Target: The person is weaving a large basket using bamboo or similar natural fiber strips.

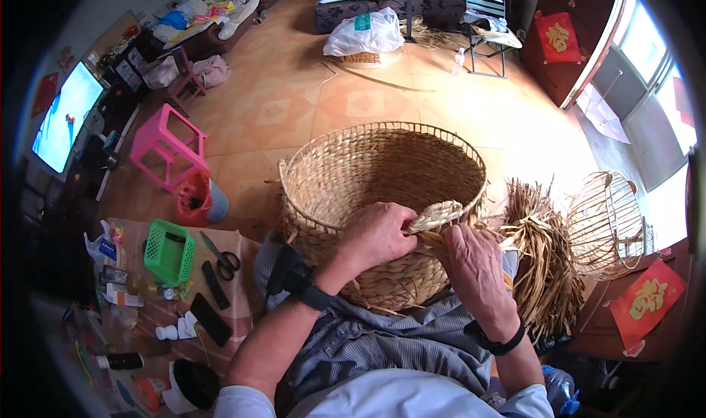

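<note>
Straw between left hand, right hand at basket rim; floor beyond.

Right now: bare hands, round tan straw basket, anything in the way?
Left hand pinching pale plaited straw; right hand gripping tan straw strands.
Round tan straw basket mouth up, hands at near side.
Brown dried-straw bundle right, clear of mouth.

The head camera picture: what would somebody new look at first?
Probably the big woven basket in the middle, with the left hand and right hand close together by a pale straw braid at its near rim. Next might be the bright pink stool on the floor to the left, then the shaggy straw bundle just right of the basket.
</note>
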### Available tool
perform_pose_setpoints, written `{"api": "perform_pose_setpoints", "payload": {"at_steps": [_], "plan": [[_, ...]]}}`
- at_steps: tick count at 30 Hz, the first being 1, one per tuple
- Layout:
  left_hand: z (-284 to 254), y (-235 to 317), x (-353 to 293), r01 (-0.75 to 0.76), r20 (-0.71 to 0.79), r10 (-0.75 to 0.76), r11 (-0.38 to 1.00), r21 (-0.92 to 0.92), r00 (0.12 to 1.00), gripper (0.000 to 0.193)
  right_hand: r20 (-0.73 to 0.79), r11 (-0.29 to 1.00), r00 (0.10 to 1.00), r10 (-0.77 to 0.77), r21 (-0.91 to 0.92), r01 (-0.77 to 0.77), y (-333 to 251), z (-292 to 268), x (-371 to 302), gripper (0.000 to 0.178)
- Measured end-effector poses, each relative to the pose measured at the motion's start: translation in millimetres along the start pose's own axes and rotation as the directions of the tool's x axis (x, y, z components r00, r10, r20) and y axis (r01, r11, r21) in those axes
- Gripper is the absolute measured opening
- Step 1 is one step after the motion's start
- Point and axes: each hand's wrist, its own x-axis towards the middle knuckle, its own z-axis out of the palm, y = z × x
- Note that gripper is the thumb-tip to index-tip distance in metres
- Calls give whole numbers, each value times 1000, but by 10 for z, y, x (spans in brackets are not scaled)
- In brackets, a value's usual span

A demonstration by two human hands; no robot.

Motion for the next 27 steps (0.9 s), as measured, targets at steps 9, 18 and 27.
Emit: {"api": "perform_pose_setpoints", "payload": {"at_steps": [9, 18, 27], "plan": [[243, 118, 99, -86, -29, 88, 994, 66, 996, 19, -159, 955, 987, 22, 296, 27, -55, 79, -118, 29], [-111, -407, 369, 186, 560, 253, 771, -609, 789, 32, -239, 982, 968, -70, 153, 109, -26, 498, -51, 16], [-123, -386, 468, 255, 569, 160, 774, -580, 806, 31, -90, 1000, 996, -8, -6, 8, -135, 342, 24, 23]]}}
